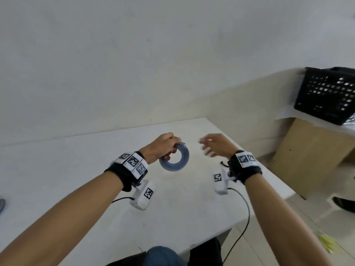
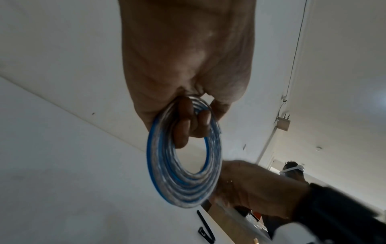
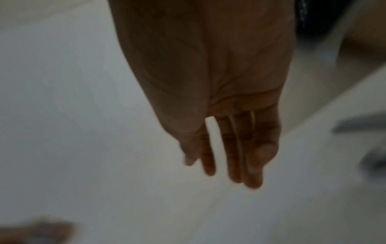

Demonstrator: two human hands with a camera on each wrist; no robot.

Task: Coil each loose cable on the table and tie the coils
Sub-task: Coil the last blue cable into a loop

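While your left hand (image 1: pixel 163 145) grips the coil (image 1: pixel 174 160), its fingers (image 2: pixel 182 132) curl through the ring's upper arc and hold it above the table (image 1: pixel 76 169). The coil, wound of blue and clear cable, hangs from that grip with its lower arc free. Your right hand (image 1: pixel 217 144) hovers just right of the coil, apart from it, holding nothing; its fingers (image 3: pixel 236 156) are straight and slightly spread, though blurred. A black strap (image 2: pixel 205 226) lies on the table near its right edge. A black basket (image 1: pixel 328 95) stands well to the right, off the table.
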